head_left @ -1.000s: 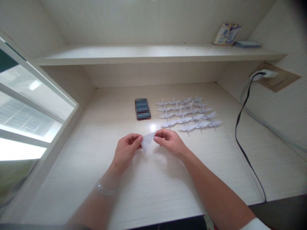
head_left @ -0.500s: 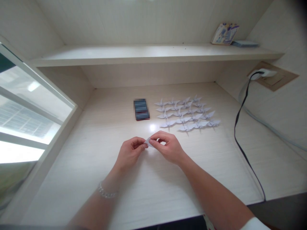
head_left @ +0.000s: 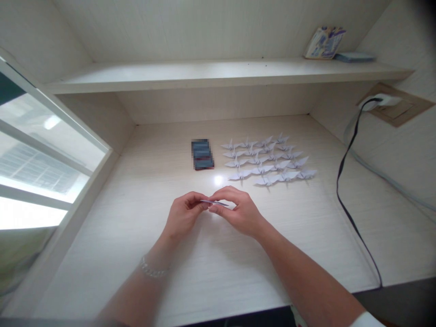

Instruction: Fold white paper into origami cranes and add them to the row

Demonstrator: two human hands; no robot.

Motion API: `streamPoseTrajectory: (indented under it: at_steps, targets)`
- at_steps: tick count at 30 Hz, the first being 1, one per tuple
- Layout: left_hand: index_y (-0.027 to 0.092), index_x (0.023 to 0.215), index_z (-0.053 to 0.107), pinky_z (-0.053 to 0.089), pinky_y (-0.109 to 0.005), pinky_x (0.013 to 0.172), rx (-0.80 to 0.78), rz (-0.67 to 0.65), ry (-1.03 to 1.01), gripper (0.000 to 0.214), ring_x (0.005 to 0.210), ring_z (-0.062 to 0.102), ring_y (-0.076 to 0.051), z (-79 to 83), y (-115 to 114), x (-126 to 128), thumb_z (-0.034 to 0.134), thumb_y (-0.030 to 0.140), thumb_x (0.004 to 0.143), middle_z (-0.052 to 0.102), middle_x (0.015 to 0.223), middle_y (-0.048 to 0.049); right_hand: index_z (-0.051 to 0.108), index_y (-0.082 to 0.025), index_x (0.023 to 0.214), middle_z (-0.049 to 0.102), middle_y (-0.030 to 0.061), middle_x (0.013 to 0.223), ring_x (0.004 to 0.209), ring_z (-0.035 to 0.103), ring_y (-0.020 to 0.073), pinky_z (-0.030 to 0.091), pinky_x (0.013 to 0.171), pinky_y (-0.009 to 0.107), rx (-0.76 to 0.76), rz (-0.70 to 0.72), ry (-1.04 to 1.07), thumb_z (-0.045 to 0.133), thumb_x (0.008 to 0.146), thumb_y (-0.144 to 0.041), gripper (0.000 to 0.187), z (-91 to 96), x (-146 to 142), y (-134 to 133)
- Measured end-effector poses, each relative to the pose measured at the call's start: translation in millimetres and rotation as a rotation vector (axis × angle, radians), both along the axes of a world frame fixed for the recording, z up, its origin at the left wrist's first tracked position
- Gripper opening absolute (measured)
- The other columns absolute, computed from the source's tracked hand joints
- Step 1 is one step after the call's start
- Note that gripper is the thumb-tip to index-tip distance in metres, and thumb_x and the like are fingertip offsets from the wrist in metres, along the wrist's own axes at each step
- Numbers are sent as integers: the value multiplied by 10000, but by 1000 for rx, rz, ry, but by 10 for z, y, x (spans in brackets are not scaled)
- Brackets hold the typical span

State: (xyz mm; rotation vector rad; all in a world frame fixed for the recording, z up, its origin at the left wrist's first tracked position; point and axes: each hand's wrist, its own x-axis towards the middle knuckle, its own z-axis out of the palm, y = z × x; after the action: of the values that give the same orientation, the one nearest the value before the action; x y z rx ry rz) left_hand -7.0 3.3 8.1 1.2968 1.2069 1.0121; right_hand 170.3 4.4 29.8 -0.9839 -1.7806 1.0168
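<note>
Both hands are closed on it: my left hand and right hand pinch a folded white paper between their fingertips, tips nearly meeting with only the paper between them. The big change on my feed is the paper's shape. A second ago it was an open triangle; now it's pressed into a thin, flat sliver, seen almost edge-on and lying level between the two hands, apparently just above the desk.

Working across from the left, there's a bright window with pale frames beside the desk. Next comes the left forearm, rising from the bottom edge with a chain bracelet at the wrist, the hand turned inward toward the paper. In the middle, the paper sits just below a spot of glare on the pale wood-grain desk. The right forearm slants in from the lower right, a white cuff at the frame's edge, and that wrist bends slightly as the fingers reach across.

Further up the desk lie a dark stack, too blurred for me to name, and neat rows of origami cranes. To their right, a black cable runs up to a wall socket. Overhead, a shelf carries a printed booklet and a flat pale blue item.
</note>
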Motion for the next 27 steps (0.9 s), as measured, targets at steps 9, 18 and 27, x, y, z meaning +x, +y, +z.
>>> streamPoseTrajectory:
  at_steps: [9, 18, 27]
  targets:
    - [129, 863, 652, 493, -276, 654, -161, -38, -107, 206, 676, 627, -156, 59, -13, 11, 669, 282, 726, 684, 743, -63, 642, -163, 794, 663, 34, 773, 697, 593, 144, 454, 638, 263, -370, -56, 72, 588, 779, -296, 144, -193, 8, 115]
    - [133, 716, 636, 443, -230, 564, -186, -88, 14, 208, 567, 576, -123, 86, -32, 57, 623, 337, 757, 646, 616, -29, 615, -149, 720, 596, 10, 667, 606, 550, 118, 433, 553, 237, -561, -89, 234, 613, 742, -355, 207, -252, -35, 152]
    - [143, 798, 618, 454, -254, 613, -219, 16, -94, 231, 618, 602, -138, 50, -6, 36, 584, 371, 781, 667, 695, -44, 636, -147, 705, 601, 10, 651, 579, 549, 112, 419, 538, 235, -643, -173, 365, 672, 676, -419, 276, -289, -59, 163]
